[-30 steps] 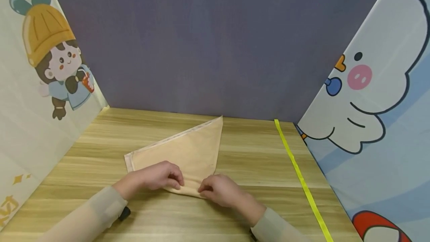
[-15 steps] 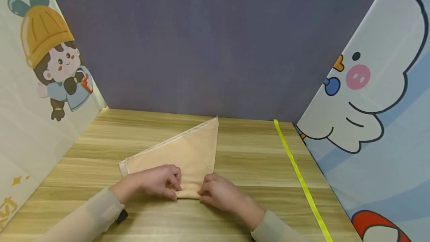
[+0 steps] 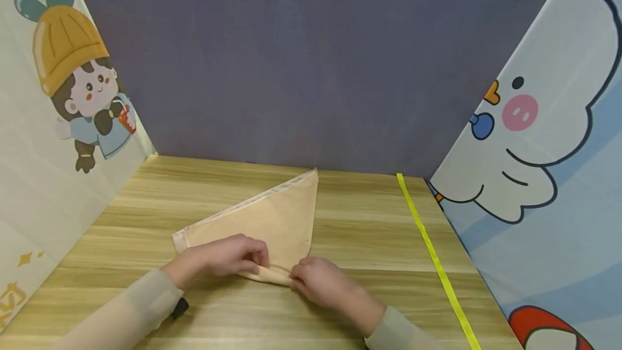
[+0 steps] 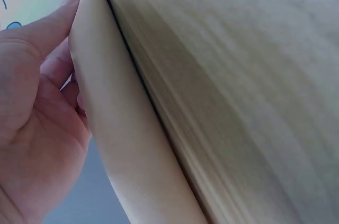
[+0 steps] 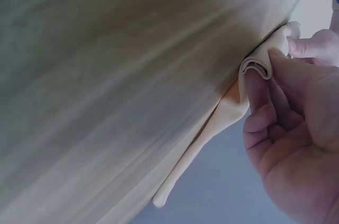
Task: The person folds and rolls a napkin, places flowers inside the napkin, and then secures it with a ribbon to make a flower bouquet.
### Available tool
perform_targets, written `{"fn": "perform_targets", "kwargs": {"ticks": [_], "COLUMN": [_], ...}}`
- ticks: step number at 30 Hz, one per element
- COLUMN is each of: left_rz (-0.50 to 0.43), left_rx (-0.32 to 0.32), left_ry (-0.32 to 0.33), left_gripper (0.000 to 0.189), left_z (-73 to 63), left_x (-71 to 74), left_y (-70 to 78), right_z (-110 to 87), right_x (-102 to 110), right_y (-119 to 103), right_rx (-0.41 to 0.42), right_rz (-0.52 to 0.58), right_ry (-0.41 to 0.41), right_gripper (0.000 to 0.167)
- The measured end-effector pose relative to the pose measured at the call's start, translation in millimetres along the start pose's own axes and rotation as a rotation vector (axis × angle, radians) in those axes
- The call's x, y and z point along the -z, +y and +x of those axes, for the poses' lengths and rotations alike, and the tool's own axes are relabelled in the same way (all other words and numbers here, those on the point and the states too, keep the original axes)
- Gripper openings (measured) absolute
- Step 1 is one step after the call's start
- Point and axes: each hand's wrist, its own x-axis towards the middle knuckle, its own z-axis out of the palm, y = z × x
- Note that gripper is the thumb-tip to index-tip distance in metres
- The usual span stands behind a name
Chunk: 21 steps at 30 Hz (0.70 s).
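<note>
1. One cloth (image 3: 284,215), near edge rolled, lies on one table (image 3: 359,220), a pointed corner at its one o'clock.
2. The left hand (image 3: 233,255), at the cloth's seven o'clock, pinches the rolled edge between thumb and fingers.
3. The right hand (image 3: 320,282), at four o'clock, pinches the edge's end; these two hands are near, not touching.
4. One yellow tape (image 3: 434,253) lies at three o'clock.
5. One dark wall (image 3: 311,58) stands at twelve.
</note>
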Motion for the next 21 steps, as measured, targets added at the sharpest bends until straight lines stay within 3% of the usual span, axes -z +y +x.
{"fn": "perform_targets", "kwargs": {"ticks": [7, 11, 14, 21], "left_rz": [-0.046, 0.014, 0.066, 0.104], "left_rx": [0.015, 0.002, -0.049, -0.057], "left_ry": [0.009, 0.006, 0.025, 0.040], "left_gripper": [0.007, 0.009, 0.009, 0.012], "left_z": [1.2, 2.8, 3.5, 1.2], "left_x": [0.7, 2.4, 2.8, 0.4], "left_y": [-2.2, -2.8, -1.5, 3.6], "right_z": [-1.9, -2.8, -3.7, -7.8], "right_x": [-1.2, -2.1, -2.3, -2.0], "right_y": [3.1, 6.0, 8.7, 13.3], "right_rx": [-0.033, -0.075, -0.093, -0.035], "right_rz": [0.131, 0.150, 0.179, 0.202], "right_ry": [0.035, 0.011, -0.004, 0.023], "right_gripper": [0.005, 0.010, 0.012, 0.021]}}
